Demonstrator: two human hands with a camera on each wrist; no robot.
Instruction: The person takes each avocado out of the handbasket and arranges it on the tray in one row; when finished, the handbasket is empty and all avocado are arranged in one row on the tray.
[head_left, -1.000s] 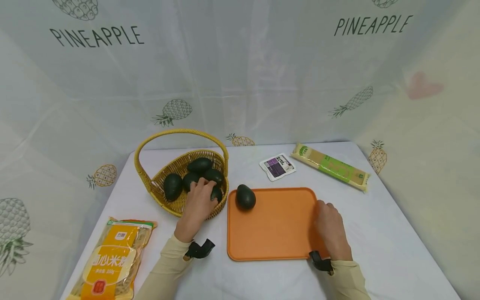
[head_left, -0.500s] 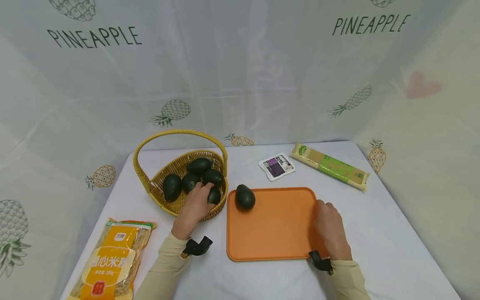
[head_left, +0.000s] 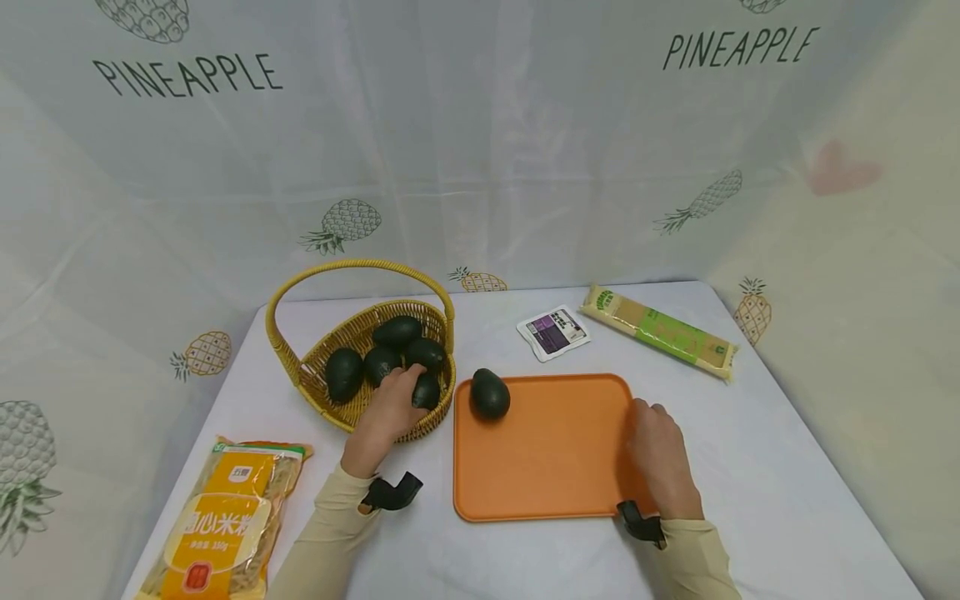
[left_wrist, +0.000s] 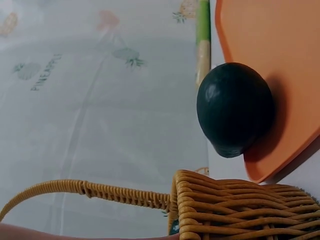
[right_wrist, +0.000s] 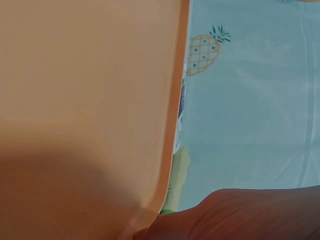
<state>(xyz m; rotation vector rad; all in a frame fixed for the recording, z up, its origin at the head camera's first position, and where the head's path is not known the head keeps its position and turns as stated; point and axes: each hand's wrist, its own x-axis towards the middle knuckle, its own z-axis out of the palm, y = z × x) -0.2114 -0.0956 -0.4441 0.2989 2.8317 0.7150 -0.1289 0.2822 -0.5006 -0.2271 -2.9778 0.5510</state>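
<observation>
In the head view my left hand point(head_left: 386, 412) reaches over the near rim of the yellow wicker basket point(head_left: 341, 414). Its thumb and fingers grip a dark green avocado point(head_left: 426, 392) at the basket's right side; the palm side is hidden. Several other avocados point(head_left: 345, 374) lie in the basket. A single avocado point(head_left: 491, 395) rests at the back left corner of the orange tray point(head_left: 551, 450); the left wrist view shows this avocado point(left_wrist: 235, 109) close up beyond the basket wall point(left_wrist: 245, 210). My right hand point(head_left: 663, 458) holds the tray's right edge, thumb at the rim.
A yellow noodle bag point(head_left: 225, 521) lies at the front left. Behind the tray are a white and purple packet point(head_left: 554, 333) and a long green and beige packet point(head_left: 660, 332). The basket's tall handle point(head_left: 360, 265) arches over its opening. A printed curtain point(head_left: 480, 167) hangs behind the table.
My left hand has shifted slightly left and toward me in the basket, and the avocado at its fingers has shifted slightly left too. The right hand and tray stay in place.
</observation>
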